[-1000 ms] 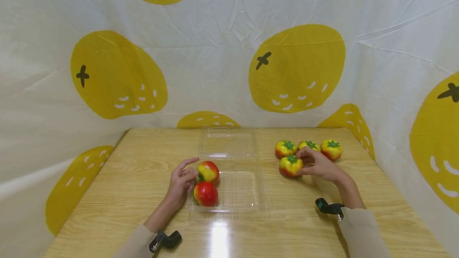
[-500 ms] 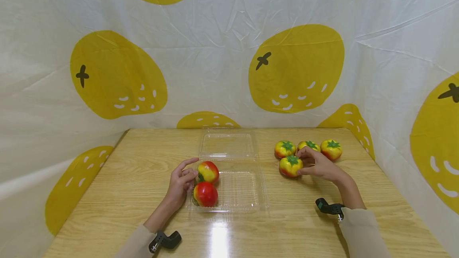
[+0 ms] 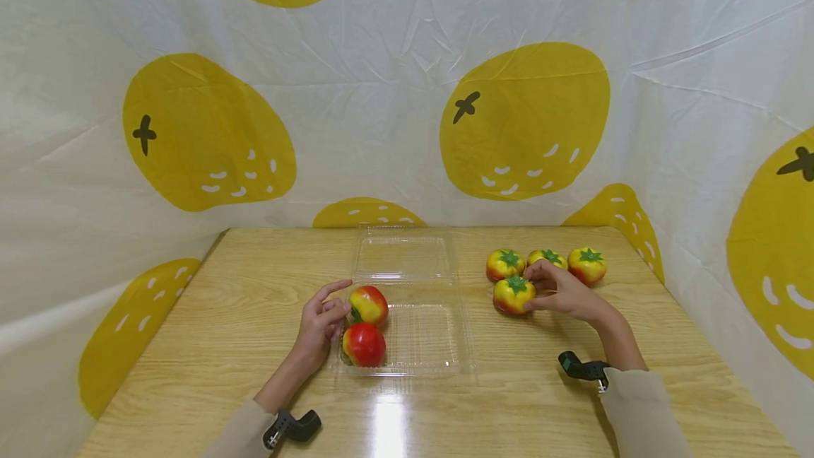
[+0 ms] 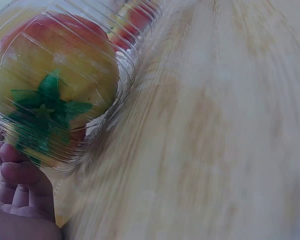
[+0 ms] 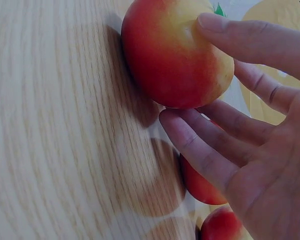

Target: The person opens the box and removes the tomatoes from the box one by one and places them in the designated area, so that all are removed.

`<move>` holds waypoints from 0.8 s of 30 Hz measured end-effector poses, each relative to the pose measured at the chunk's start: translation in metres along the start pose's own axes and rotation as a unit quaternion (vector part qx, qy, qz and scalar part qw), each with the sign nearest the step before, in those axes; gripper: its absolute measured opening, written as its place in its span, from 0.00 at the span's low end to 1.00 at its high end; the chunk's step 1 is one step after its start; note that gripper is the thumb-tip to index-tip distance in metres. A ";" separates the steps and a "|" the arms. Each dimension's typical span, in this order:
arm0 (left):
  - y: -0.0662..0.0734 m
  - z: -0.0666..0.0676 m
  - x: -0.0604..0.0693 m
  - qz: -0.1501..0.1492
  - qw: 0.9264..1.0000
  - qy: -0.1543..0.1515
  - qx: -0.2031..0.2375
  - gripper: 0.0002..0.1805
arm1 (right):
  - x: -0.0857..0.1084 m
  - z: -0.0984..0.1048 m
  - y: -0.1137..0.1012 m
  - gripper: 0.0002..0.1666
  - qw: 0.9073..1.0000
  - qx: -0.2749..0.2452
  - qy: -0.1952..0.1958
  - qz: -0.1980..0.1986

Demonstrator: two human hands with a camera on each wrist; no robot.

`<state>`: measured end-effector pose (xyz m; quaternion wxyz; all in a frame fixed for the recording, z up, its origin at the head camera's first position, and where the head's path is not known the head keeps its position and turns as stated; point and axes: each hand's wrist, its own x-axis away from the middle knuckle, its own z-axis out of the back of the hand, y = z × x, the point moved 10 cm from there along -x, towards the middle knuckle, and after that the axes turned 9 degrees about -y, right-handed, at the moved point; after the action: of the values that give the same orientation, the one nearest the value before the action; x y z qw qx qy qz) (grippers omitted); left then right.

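Note:
In the head view my right hand [image 3: 561, 294] holds a red-and-yellow, persimmon-like fruit [image 3: 511, 297] with a green leafy cap. The right wrist view shows my thumb on one side of this fruit [image 5: 177, 55] and fingers on the other, close to the tabletop. At the left edge of an open clear plastic box [image 3: 426, 338], my left hand [image 3: 316, 324] holds the rim, its index finger extended. Two similar fruits lie on their sides along the box's left: an upper fruit [image 3: 372, 304] and a lower fruit [image 3: 364, 345]. Up close, the left fingers [image 4: 32, 177] touch the box wall beside one cap.
Behind the held fruit stand three more on the wooden table [image 3: 273, 267]: a left one [image 3: 504, 265], a middle one [image 3: 543, 258] partly hidden by my hand, and a right one [image 3: 588, 266]. The box's lid [image 3: 403, 256] lies back toward the patterned curtain [image 3: 381, 126].
The fruit in my right hand has shifted very slightly left with the fingers. My left hand, the box and the other fruits look nearly unmoved.

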<state>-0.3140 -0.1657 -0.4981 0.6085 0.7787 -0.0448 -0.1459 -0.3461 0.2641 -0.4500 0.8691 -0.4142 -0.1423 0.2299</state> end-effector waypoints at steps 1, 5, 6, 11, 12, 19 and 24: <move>0.000 0.000 0.000 -0.001 1.000 -0.001 0.000 0.25 | 0.000 0.000 0.000 0.29 1.000 0.001 0.000 0.001; 0.000 -0.001 0.000 0.001 1.000 -0.003 0.002 0.25 | 0.000 0.000 0.000 0.29 1.000 0.001 -0.001 0.005; 0.000 -0.001 0.000 0.002 1.000 -0.003 0.003 0.25 | 0.000 0.000 0.000 0.29 1.000 0.001 -0.001 0.006; 0.000 0.000 0.000 -0.002 1.000 -0.005 0.004 0.25 | 0.001 0.000 0.001 0.29 1.000 0.001 -0.004 0.008; 0.000 0.000 0.000 -0.003 1.000 -0.006 0.003 0.25 | 0.001 0.000 0.001 0.29 1.000 0.002 -0.004 0.008; 0.001 -0.001 0.000 -0.006 1.000 -0.007 0.004 0.25 | 0.000 0.000 0.003 0.29 1.000 0.011 -0.002 0.006; 0.000 0.000 0.000 -0.002 1.000 -0.006 0.008 0.26 | 0.001 0.001 0.005 0.30 1.000 0.012 0.000 0.002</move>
<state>-0.3137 -0.1653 -0.4985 0.6019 0.7825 -0.0480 -0.1520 -0.3470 0.2679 -0.4528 0.8735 -0.4044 -0.1386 0.2328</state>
